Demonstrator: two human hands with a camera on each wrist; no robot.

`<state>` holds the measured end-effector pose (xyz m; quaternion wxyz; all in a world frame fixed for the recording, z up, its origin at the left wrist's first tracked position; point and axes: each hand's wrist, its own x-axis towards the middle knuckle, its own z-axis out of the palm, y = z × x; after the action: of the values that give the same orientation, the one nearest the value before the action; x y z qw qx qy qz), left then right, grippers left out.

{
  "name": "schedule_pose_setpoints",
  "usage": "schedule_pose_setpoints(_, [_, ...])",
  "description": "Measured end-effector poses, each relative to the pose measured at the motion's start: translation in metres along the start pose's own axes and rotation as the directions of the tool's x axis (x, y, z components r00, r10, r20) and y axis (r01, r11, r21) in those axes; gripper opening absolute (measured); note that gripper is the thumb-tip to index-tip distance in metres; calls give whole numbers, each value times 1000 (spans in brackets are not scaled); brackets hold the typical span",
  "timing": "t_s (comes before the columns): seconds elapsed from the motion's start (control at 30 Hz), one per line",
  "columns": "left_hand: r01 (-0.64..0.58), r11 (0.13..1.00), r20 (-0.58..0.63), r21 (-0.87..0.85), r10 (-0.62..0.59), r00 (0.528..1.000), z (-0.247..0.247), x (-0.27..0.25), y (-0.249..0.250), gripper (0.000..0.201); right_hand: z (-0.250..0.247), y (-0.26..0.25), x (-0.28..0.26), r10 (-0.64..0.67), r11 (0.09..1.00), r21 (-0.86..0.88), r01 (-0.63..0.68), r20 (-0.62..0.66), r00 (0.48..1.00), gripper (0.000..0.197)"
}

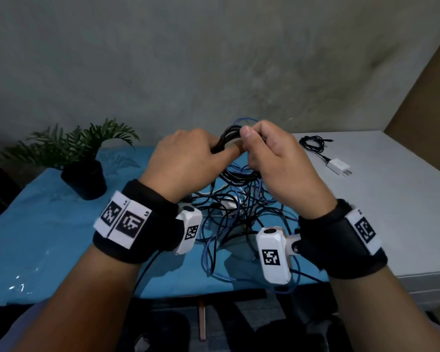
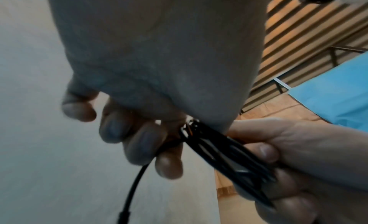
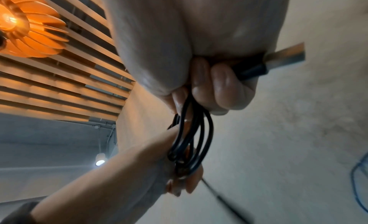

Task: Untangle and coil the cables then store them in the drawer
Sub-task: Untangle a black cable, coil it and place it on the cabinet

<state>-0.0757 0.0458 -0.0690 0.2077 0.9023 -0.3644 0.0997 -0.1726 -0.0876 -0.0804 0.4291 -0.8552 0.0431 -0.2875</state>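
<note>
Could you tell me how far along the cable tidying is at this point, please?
Possibly done: one black cable with a white charger lies apart on the white surface, loosely gathered. In hand: the left hand and right hand both grip a coiled black cable, its USB plug sticking out of the right fist. Left: the tangled pile of black, blue and white cables on the blue cloth. No drawer is in view.

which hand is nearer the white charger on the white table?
Right. The right hand grips the black cable bundle just left of the white charger; the left hand holds the same bundle farther left.
</note>
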Motion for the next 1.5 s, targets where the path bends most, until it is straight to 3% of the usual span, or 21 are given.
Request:
schedule_pose_setpoints(0.07, [-64,988,-49,143,71,996,0,-1,-2,66,1,2,0,10,1000,-3,-10,19,1000,33])
schedule_pose_setpoints(0.13, [-160,982,-97,98,170,981,0,1,-6,58,2,2,0,24,999,23,-24,4,1000,35])
schedule_pose_setpoints(0.27, [-250,897,-20,-366,261,965,-7,-3,-3,33,-11,5,6,105,984,159,-86,-115,988,34])
schedule_pose_setpoints(0.37, [-269,806,-138,-527,232,963,-5,-10,10,20,-19,4,7,131,973,207,-102,-134,982,33])
schedule_pose_setpoints(0.47, [-320,808,-265,-494,211,941,1,-11,15,32,-18,3,5,115,975,204,-90,-113,987,33])
schedule_pose_setpoints(0.6, [-350,849,-362,-395,206,909,0,-12,17,26,-16,-2,1,121,968,230,-103,-64,991,33])
schedule_pose_setpoints(0.7, [-349,884,-391,-311,215,895,-1,-11,18,23,-24,-5,1,148,881,442,-170,84,985,27])
schedule_pose_setpoints(0.8, [-317,888,-397,-334,173,901,-7,-8,13,23,-37,1,2,4,771,620,-146,224,975,41])
schedule_pose_setpoints(0.87, [-297,861,-375,-414,136,917,-14,-6,8,24,-46,5,1,-76,839,542,-45,199,977,51])
schedule_pose_setpoints(0.97, [-309,734,-321,-605,129,938,-25,-6,3,26,-57,12,2,-187,970,175,170,85,979,40])
schedule_pose_setpoints(1.03, [-299,622,-280,-724,130,951,-26,-7,5,25,-59,15,5,-218,976,12,218,-18,976,26])
schedule_pose_setpoints(1.13, [-256,477,-230,-841,112,967,-23,-9,12,18,-45,16,6,-210,976,-84,202,-97,973,10])
schedule_pose_setpoints(1.2, [-264,454,-238,-851,115,964,-21,-10,16,16,-32,13,4,-158,987,13,160,-90,983,10])
schedule_pose_setpoints(1.27, [-300,495,-270,-816,133,954,-20,-10,18,15,-19,5,1,-59,962,265,68,-42,997,12])
schedule_pose_setpoints(1.4, [-330,607,-292,-723,165,942,-20,-9,16,13,-4,-8,-1,130,718,679,-151,82,988,6])
schedule_pose_setpoints(1.5, [-325,658,-293,-679,163,942,-21,-9,11,20,-2,-7,1,192,551,794,-255,177,965,6])
